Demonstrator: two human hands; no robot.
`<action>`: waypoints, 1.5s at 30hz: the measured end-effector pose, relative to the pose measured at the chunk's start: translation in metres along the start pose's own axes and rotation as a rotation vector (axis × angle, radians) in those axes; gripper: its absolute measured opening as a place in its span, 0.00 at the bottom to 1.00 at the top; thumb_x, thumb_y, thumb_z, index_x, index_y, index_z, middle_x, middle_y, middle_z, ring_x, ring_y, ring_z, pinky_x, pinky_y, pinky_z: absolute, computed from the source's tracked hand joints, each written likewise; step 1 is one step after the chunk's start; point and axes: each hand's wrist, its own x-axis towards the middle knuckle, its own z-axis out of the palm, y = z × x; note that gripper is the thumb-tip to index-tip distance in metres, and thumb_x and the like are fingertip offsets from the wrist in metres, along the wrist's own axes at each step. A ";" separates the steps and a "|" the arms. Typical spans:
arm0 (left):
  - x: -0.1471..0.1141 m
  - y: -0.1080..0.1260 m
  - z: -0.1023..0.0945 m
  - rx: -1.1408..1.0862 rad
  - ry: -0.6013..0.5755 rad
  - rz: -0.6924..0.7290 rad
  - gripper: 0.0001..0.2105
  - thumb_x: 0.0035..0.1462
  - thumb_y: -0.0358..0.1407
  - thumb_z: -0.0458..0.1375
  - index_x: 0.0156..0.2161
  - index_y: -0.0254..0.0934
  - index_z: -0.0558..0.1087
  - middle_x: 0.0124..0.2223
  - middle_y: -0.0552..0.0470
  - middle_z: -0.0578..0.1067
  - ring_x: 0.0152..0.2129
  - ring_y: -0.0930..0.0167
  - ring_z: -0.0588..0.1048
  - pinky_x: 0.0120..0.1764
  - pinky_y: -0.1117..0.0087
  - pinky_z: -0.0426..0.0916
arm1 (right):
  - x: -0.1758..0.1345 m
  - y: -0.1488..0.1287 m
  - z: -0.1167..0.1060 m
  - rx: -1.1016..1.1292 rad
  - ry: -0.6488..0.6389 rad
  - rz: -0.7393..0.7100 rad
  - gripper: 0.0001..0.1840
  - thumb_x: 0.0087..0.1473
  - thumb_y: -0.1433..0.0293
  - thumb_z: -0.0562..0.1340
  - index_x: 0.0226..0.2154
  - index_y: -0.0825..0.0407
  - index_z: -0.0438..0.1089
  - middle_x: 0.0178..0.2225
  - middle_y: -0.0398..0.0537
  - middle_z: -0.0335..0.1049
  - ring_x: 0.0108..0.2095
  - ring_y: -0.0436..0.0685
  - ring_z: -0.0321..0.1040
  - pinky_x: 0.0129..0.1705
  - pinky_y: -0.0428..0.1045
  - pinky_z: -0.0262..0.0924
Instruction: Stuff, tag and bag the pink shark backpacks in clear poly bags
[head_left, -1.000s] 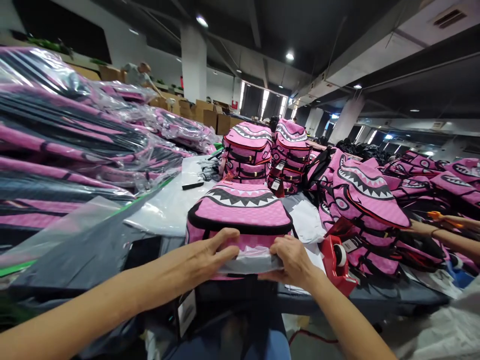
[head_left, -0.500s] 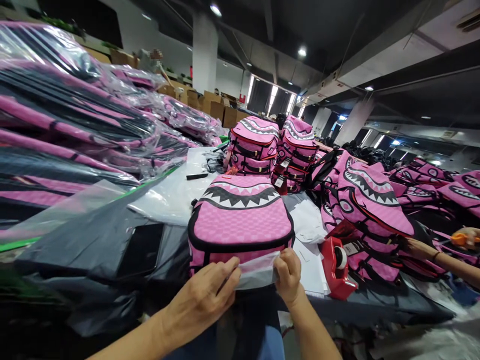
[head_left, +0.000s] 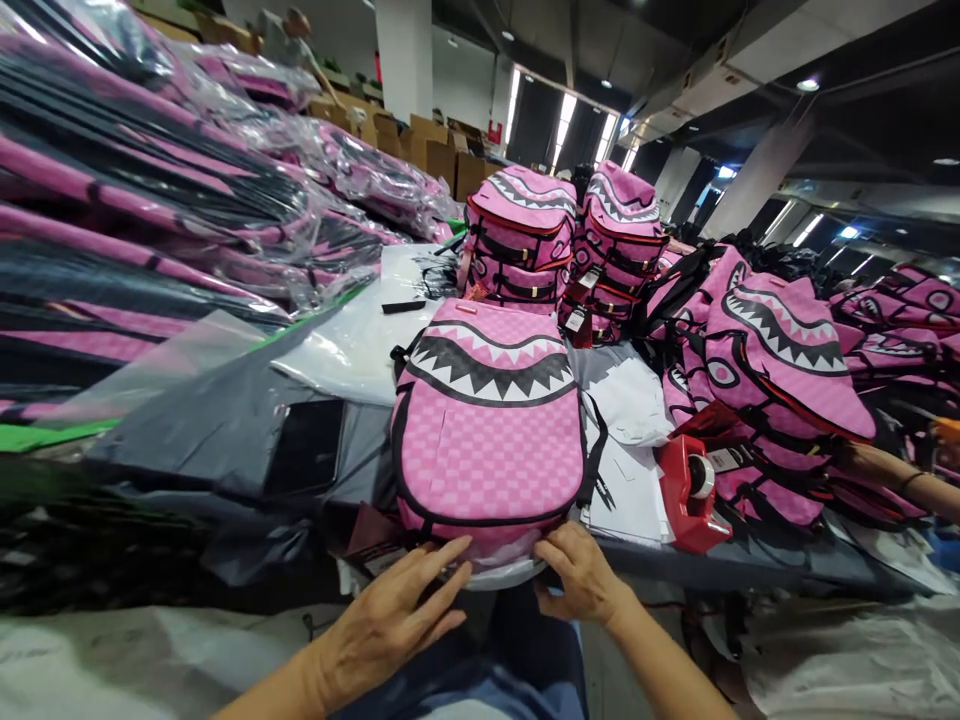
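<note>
A pink checkered backpack (head_left: 495, 460) with a shark-mouth print lies on the table in front of me, its bottom towards me. A strip of clear plastic bag (head_left: 502, 575) runs along its near end. My left hand (head_left: 401, 615) rests at the left of that strip, fingers stretched and slightly apart. At the strip's right end, my right hand (head_left: 581, 575) has its fingers curled over the plastic edge, thumb below. A dark red tag (head_left: 375, 535) hangs beside the backpack's lower left corner.
A dark phone (head_left: 306, 445) lies left, a red tape dispenser (head_left: 691, 495) right, beside white papers (head_left: 626, 480). Stacked pink backpacks (head_left: 521, 235) stand behind. Plastic-wrapped backpacks (head_left: 150, 200) pile up at left. Another person's arm (head_left: 892, 475) reaches in from the right.
The backpack's front now shows more fully, as it lies flatter. My left fingers have straightened from a pinch on the plastic, and both hands are lower. The view has tilted down.
</note>
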 end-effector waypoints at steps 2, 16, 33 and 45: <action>0.006 -0.003 -0.003 -0.011 0.025 -0.042 0.11 0.67 0.26 0.52 0.51 0.32 0.72 0.50 0.39 0.76 0.47 0.67 0.78 0.48 0.69 0.75 | 0.005 -0.001 -0.012 0.004 -0.097 0.028 0.20 0.60 0.69 0.59 0.55 0.55 0.63 0.34 0.50 0.72 0.33 0.57 0.68 0.34 0.51 0.63; 0.033 -0.011 0.011 0.066 -0.515 0.122 0.21 0.63 0.24 0.52 0.59 0.38 0.70 0.55 0.44 0.76 0.48 0.65 0.75 0.49 0.64 0.69 | 0.044 0.005 -0.045 -0.080 -0.236 -0.115 0.09 0.69 0.74 0.56 0.39 0.51 0.71 0.39 0.46 0.75 0.36 0.51 0.67 0.39 0.48 0.56; 0.062 -0.032 0.003 -0.131 -0.490 0.333 0.08 0.66 0.24 0.51 0.40 0.37 0.70 0.33 0.54 0.76 0.28 0.68 0.71 0.33 0.65 0.60 | 0.077 0.007 -0.057 -0.031 -0.633 -0.167 0.09 0.69 0.65 0.59 0.38 0.50 0.70 0.41 0.43 0.76 0.38 0.52 0.62 0.42 0.51 0.51; 0.086 -0.055 -0.010 -0.324 -0.551 0.738 0.10 0.68 0.25 0.49 0.35 0.39 0.67 0.30 0.56 0.71 0.23 0.70 0.66 0.28 0.66 0.59 | 0.104 0.009 -0.052 -0.094 -0.733 -0.363 0.08 0.63 0.69 0.66 0.31 0.48 0.70 0.29 0.41 0.73 0.39 0.56 0.63 0.34 0.53 0.48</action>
